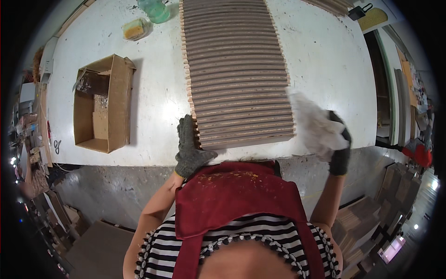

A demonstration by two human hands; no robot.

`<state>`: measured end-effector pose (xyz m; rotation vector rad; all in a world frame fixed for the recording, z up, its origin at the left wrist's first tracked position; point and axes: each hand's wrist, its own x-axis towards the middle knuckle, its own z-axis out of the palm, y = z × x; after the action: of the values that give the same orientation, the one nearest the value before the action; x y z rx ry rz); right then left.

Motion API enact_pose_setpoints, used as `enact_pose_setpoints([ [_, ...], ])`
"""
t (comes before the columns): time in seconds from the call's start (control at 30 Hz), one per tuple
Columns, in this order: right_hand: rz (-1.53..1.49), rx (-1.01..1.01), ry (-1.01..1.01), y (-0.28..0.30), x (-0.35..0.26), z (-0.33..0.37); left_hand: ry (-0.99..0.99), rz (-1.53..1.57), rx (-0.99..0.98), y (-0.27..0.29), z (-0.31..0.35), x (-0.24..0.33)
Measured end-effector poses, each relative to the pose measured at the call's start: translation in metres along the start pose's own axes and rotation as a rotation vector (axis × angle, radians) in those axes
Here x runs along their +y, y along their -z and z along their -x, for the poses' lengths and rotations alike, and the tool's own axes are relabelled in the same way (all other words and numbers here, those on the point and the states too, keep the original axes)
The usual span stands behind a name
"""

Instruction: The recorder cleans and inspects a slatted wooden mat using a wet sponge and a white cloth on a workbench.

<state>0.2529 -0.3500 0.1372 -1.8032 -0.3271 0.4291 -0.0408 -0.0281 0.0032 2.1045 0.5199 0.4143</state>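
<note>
A long row of brown wooden strips [239, 74], laid side by side, runs away from me across the white table. At its near left corner rests my left hand [191, 151] in a dark grey knit glove. Its fingers lie straight along the left ends of the strips, and the thumb points along the near edge. My right hand [341, 146], gloved too, is off the right side of the row, gripping a crumpled white rag [316, 125]. The rag is smeared by motion, and its upper left corner reaches the strips' right ends.
On the white table [160, 102] an open cardboard box [120, 111] stands to the left. A yellow sponge-like block [134, 29] and a green-tinted clear bottle [155, 10] sit at the far left. Scissors [57, 146] lie by the left edge. Stacked boards [357, 223] stand at lower right.
</note>
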Motion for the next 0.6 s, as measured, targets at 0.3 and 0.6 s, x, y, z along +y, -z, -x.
enact_pose_setpoints([
  [0.3, 1.038, -0.158, 0.533, -0.148, 0.036, -0.014, -0.144, -0.344, 0.057, -0.026, 0.001, -0.003],
  [0.6, 0.735, -0.185, 0.832, -0.286, 0.042, 0.031, -0.228, -0.11, 0.109, -0.027, -0.011, 0.003],
])
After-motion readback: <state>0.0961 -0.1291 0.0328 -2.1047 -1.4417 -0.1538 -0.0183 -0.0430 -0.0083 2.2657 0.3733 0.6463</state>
